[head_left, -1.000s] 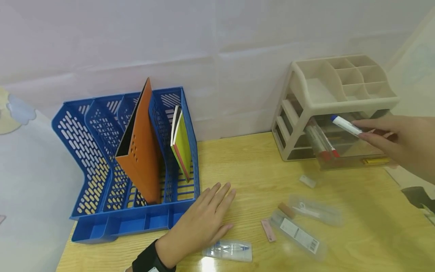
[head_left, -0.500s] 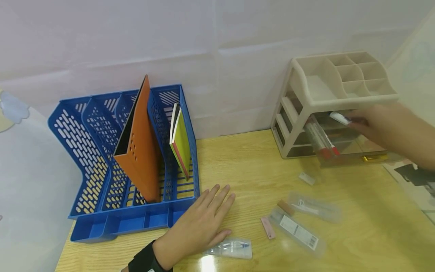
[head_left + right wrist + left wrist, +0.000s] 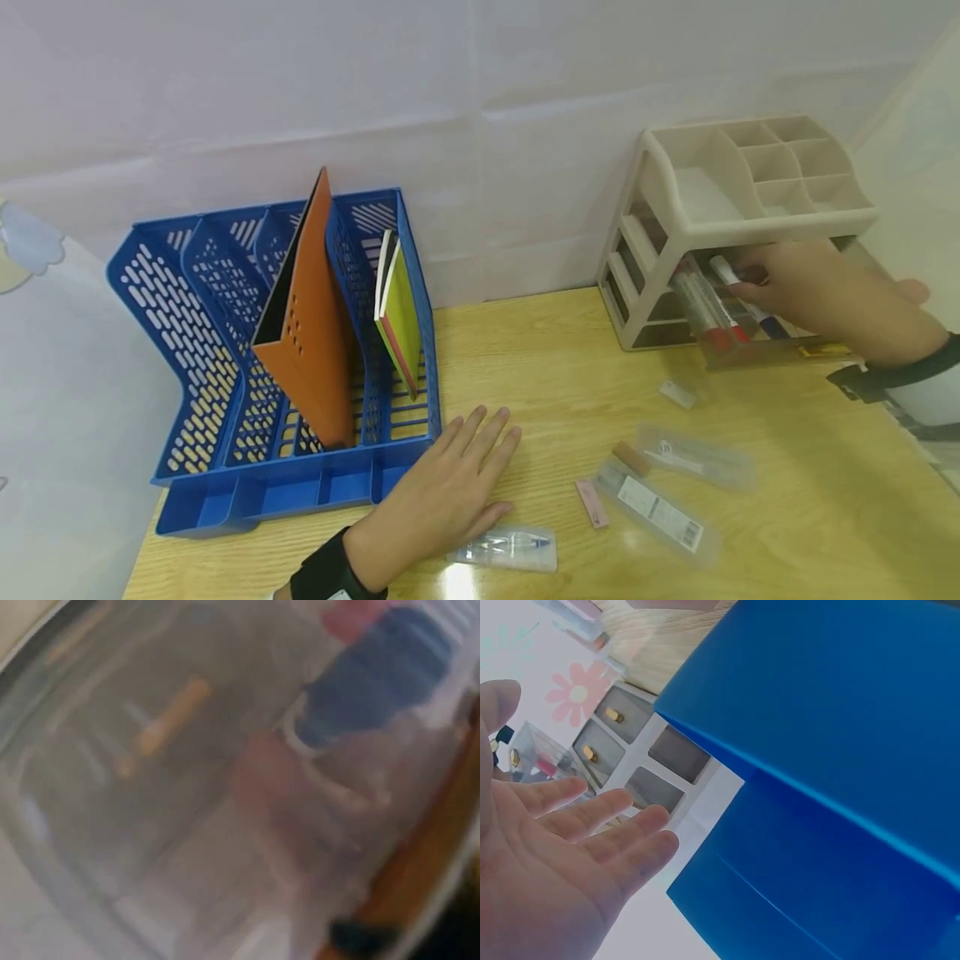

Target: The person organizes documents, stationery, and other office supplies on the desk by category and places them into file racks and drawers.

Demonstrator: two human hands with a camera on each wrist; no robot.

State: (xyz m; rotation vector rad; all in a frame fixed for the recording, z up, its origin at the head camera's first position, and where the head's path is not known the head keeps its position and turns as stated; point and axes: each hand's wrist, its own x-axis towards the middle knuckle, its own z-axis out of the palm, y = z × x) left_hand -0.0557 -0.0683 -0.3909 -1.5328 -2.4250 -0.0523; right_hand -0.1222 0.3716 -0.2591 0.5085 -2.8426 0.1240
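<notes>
My right hand [image 3: 798,287] reaches into the pulled-out clear drawer [image 3: 750,354] of the beige desk organizer [image 3: 675,242]. Its fingers pinch a white marker [image 3: 723,269] with a blue cap, also seen as a blurred blue cap [image 3: 375,675] in the right wrist view. Beside it in the drawer lie red-ended markers [image 3: 708,308]. My left hand [image 3: 442,487], fingers straight, rests on the table beside the blue file rack [image 3: 300,467], just behind a clear packet holding a blue-tipped item [image 3: 517,548]. In the left wrist view that palm [image 3: 562,870] is empty.
An orange folder [image 3: 311,333] and a yellow-green notebook [image 3: 401,317] stand in the rack. On the table lie two clear sleeves [image 3: 660,512], a pink strip [image 3: 592,502], a brown piece [image 3: 632,458] and a small white block [image 3: 677,394].
My right hand has lowered the marker into the drawer and turned it, so the blue cap now points toward the drawer front. My left hand has stayed in place.
</notes>
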